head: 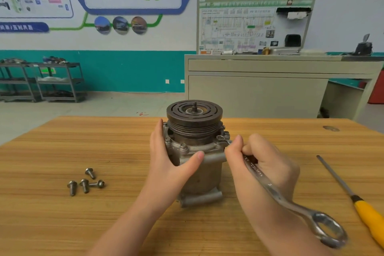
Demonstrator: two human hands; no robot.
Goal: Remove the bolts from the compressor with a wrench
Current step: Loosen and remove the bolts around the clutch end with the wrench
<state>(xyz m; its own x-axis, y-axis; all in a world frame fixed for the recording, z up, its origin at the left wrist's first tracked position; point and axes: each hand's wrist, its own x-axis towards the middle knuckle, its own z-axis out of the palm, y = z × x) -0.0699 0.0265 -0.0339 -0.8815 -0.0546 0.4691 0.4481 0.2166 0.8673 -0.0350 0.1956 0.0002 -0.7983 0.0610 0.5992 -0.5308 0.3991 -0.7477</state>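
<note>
Left hand (166, 158) cups heavy, stiff compressor (195, 151); right hand (261, 164) grips wrench (291, 203) on three-o'clock bolt (220, 138); likely slippery metal.

- Compressor (195, 151) upright at centre of counter (62, 147).
- Four loose bolts (85, 183) on counter, left of compressor.
- Screwdriver (353, 195) at right; wrench (291, 199) between it and compressor.
</note>
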